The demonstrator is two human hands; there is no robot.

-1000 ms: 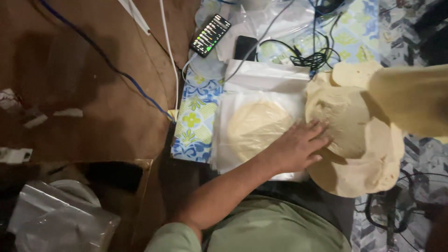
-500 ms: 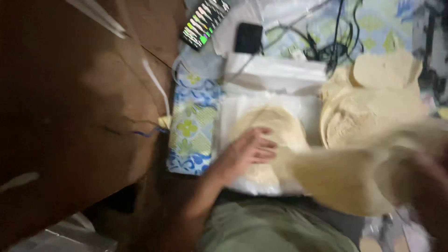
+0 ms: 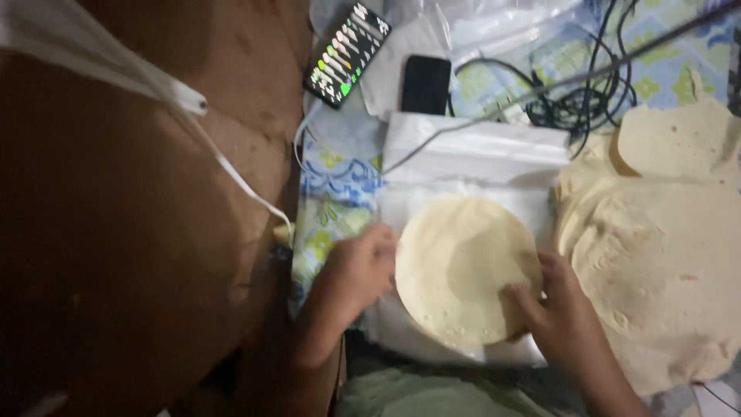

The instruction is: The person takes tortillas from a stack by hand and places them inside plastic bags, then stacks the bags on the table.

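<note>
Closest in, both arms come up from the bottom edge over a green garment. The left hand (image 3: 356, 270) sits at the left rim of the round flatbread (image 3: 463, 266), fingers curled loosely against its edge, pinching nothing that I can make out. The right hand (image 3: 552, 305) is at the lower right rim, fingertips bent over the edge and pressing it down (whether the thumb is under the bread I cannot tell). A second ago only one hand lay near this spot, resting toward the big pile; half a second ago it had slid onto the disc; now both hands bracket it, so the bread looks settled and squared on its sheet.

That disc lies flat on a white plastic sheet (image 3: 471, 154), which rests on a patterned cloth (image 3: 332, 201) in blue and green. Just right of it, touching the sheet's edge, spreads a heap of larger flatbreads (image 3: 664, 255), pale and overlapping.

Farther off lie a dark phone (image 3: 426, 83), a small device with lit coloured bars (image 3: 346, 55), and a tangle of black cables (image 3: 575, 93). A white cable (image 3: 231, 174) crosses the brown surface (image 3: 116, 232) on the left.
</note>
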